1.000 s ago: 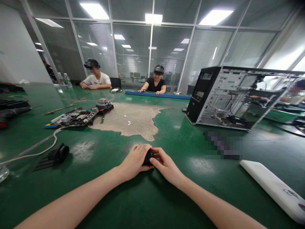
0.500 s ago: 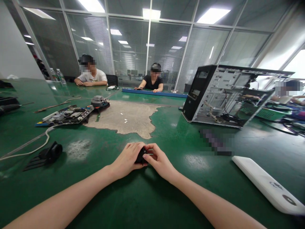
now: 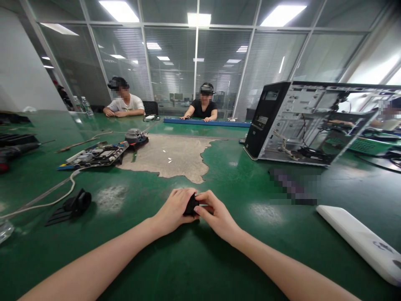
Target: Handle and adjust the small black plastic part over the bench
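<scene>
Two bare hands meet over the green table [image 3: 200, 263] in the head view, grasping one small black part [image 3: 189, 206] just above or on the tabletop; which, I cannot tell. The left hand [image 3: 175, 209] wraps over its left side, while the right hand [image 3: 217, 213] pinches its right end between thumb and fingers. The part's exposed face is turned toward the right hand and the wearer, its upper edge leaning right; fingers hide too much to tell its long axis. No writing can be read on it. The computer case [image 3: 266, 121] to the right bears a small round badge, apparently "hp". Dark markings on the white slab [image 3: 354, 240], near the right forearm, are illegible.
</scene>
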Demonstrator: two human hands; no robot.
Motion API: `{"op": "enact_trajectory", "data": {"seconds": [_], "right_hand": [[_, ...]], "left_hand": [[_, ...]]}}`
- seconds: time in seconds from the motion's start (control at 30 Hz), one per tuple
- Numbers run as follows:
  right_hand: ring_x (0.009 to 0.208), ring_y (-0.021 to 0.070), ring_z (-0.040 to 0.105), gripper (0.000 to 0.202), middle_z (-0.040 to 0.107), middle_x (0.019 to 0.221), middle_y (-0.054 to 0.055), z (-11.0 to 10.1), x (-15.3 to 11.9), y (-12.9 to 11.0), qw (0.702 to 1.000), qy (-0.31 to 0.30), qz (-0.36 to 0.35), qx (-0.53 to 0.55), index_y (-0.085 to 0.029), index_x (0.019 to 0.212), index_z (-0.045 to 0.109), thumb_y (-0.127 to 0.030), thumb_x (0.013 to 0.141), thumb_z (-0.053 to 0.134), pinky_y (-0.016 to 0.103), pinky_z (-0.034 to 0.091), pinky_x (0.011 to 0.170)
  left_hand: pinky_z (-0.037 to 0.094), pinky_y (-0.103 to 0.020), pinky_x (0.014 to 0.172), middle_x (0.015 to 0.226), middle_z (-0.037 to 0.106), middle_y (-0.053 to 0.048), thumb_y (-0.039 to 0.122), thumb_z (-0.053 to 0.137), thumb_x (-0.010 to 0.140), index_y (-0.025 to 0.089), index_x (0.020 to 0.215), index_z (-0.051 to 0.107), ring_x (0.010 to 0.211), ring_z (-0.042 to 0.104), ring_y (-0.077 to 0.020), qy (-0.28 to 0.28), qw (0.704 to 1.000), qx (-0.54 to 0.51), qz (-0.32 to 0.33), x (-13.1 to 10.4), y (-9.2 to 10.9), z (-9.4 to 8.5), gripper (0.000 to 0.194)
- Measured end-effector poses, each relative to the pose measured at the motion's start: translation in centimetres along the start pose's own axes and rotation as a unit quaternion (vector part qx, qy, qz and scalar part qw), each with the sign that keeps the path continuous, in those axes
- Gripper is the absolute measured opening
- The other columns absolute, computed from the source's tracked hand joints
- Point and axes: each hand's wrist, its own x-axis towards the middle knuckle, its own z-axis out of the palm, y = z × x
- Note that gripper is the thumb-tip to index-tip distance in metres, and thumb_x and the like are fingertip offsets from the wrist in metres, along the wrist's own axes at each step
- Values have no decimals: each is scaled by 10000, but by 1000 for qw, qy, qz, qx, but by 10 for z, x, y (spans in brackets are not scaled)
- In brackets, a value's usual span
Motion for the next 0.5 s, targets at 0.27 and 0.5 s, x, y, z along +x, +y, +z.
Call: {"op": "enact_trajectory", "data": {"seconds": [0.27, 0.5], "right_hand": [[935, 156, 550, 255, 526, 1006, 40, -3, 0, -1, 999, -47, 4, -26, -211, 1033, 458, -193, 788, 527, 342, 464, 849], [848, 146, 564, 146, 521, 888, 8, -1, 3, 2, 1000, 6, 16, 10, -211, 878, 466, -280, 778, 546, 288, 496, 712]], "left_hand": [[332, -377, 861, 1099, 524, -54, 227, 639, 691, 224, 1143, 341, 1007, 486, -232, 6, 1000, 4, 10, -1, -1, 1, 541], [327, -375, 861, 1102, 516, -59, 263, 660, 689, 214, 1146, 326, 1009, 475, -235, 5, 1000, 9, 14, -1, -2, 3, 568]]}}
